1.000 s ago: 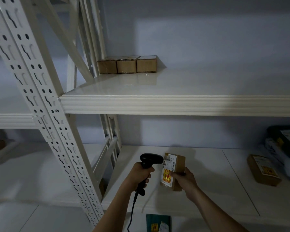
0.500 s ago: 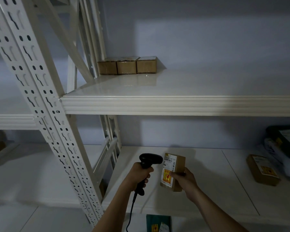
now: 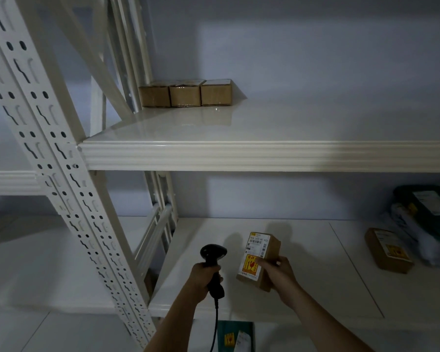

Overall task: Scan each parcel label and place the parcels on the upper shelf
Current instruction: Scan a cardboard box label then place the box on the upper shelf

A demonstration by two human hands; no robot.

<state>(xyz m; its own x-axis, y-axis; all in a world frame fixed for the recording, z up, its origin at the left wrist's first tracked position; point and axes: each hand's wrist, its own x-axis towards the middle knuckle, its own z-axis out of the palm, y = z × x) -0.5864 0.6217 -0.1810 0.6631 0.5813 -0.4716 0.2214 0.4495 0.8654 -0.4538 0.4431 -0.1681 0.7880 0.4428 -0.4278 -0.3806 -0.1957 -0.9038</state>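
The right hand (image 3: 277, 274) grips a parcel (image 3: 261, 260) upright, label turned toward the scanner (image 3: 212, 265) clenched in the left hand (image 3: 203, 276), apparently for scanning.

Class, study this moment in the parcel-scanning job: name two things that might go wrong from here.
1. The right hand holds the parcel with a fingertip lying on its label; the scanner in the left hand may misread.
2. The three boxes fill the upper shelf's back-left corner; reaching in there might knock them.
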